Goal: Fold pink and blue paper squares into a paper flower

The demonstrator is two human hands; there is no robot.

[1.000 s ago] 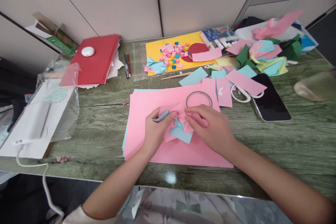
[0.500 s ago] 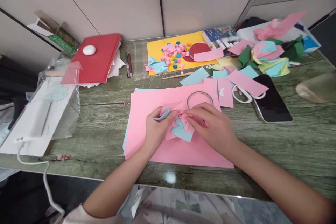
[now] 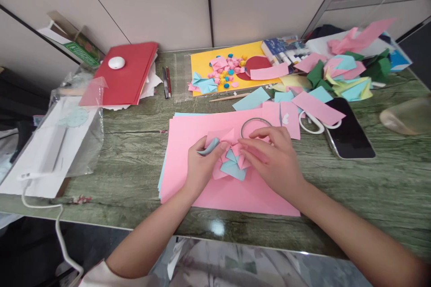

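A folded paper flower (image 3: 235,169) in pink and light blue is held between my hands, above a stack of pink and blue paper sheets (image 3: 188,143). My left hand (image 3: 202,161) grips the flower's left side, thumb on top, beside a curled blue petal. With thumb and index finger, my right hand (image 3: 278,161) pinches a pink fold at the flower's right; its other fingers are bent. Behind my right fingers lies a round tape roll or ring (image 3: 251,122), partly covered. My fingers hide some of the flower's folds.
Paper slips (image 3: 252,98), white-handled scissors (image 3: 311,123) and a phone (image 3: 352,134) lie to the right. Small coloured balls and a yellow sheet (image 3: 202,63) sit at the back, near markers (image 3: 286,56). A red folder (image 3: 123,83) and a plastic bag (image 3: 90,143) are on the left.
My right index and middle fingers have lifted and opened slightly around the flower's right side. My left hand keeps its grip. The camera view has shifted a little.
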